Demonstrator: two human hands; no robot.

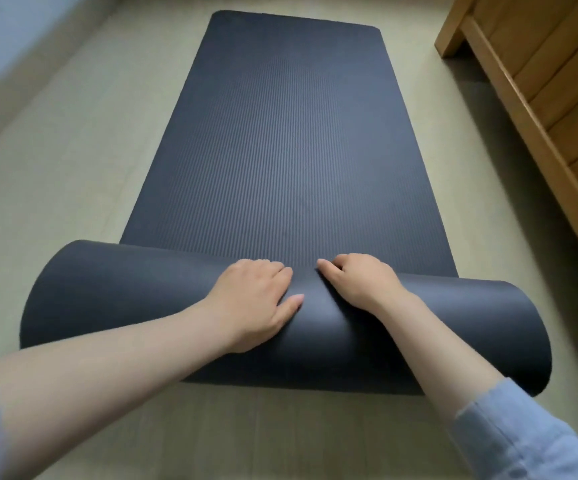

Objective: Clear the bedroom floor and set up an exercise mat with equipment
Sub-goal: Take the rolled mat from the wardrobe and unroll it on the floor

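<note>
A dark blue ribbed exercise mat (287, 140) lies mostly unrolled on the pale floor, stretching away from me. Its near end is still curled into a thick roll (114, 299) across the bottom of the view. My left hand (256, 299) rests palm down on top of the roll near its middle, fingers curved over the far side. My right hand (357, 282) sits beside it, fingers bent and pressing into the crease where the roll meets the flat part. Both hands touch the mat; neither wraps around it.
A wooden bed frame (537, 84) runs along the right side, close to the mat's right edge. A pale wall or baseboard (7, 60) rises at the upper left. Beige floor (66, 174) surrounds the mat on the left and in front of me.
</note>
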